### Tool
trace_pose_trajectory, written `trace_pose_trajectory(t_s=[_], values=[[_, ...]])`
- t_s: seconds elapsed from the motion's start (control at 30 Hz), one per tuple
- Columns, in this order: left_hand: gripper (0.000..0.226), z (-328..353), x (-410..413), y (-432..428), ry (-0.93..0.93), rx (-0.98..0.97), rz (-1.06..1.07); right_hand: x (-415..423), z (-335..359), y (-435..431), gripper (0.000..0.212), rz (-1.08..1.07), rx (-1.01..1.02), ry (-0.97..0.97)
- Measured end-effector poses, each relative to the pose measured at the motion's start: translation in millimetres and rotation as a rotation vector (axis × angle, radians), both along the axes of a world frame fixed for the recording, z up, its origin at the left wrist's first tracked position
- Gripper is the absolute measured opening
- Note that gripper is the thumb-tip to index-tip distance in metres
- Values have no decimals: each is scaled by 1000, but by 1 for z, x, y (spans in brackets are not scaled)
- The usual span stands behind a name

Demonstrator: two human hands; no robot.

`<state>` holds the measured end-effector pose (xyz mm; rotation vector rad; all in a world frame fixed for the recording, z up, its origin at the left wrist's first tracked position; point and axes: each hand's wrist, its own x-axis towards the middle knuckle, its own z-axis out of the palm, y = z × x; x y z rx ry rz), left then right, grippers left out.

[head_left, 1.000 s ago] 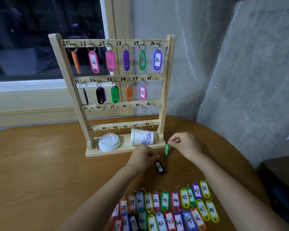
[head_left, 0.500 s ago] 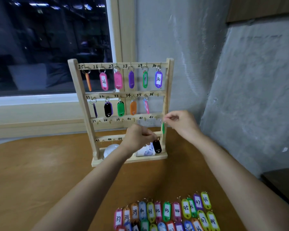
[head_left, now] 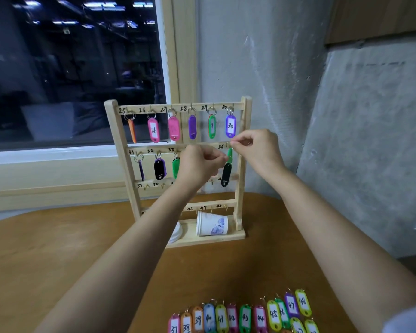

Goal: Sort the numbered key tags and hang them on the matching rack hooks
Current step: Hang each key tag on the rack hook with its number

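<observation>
On the rounded wooden table (head_left: pixel 58 248), against the wall: one wooden rack (head_left: pixel 121 140) with four rails and hooks numbered from 25. The top rail is full.
Row of loose tags (head_left: pixel 245 316), 37 to 48, along the near edge.
Left hand (head_left: pixel 202 164), raised before the second rail, fingers curled, holding a black tag (head_left: pixel 226 175) that dangles below them.
Right hand (head_left: pixel 257 150), at hook 36, thumb and forefinger pinching the ring of a green tag (head_left: pixel 229 155). It hangs edge-on just above the black one.
Paper cup (head_left: pixel 211 226), lying on its side on the rack base.
</observation>
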<state>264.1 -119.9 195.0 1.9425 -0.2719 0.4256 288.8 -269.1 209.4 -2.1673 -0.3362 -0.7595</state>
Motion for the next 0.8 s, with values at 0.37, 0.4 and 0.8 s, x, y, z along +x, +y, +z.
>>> trace_pose_trajectory(t_s=[0.37,0.4,0.8], values=[[8,8,15,-7,-41,6,127,-2,-9,0,13,-127,-142,17],[8,9,17,-7,-46,8,137,-3,-11,-1,16,-120,-136,19],[11,4,23,-21,-151,318,351,-23,-62,-18,22,-25,-90,127]])
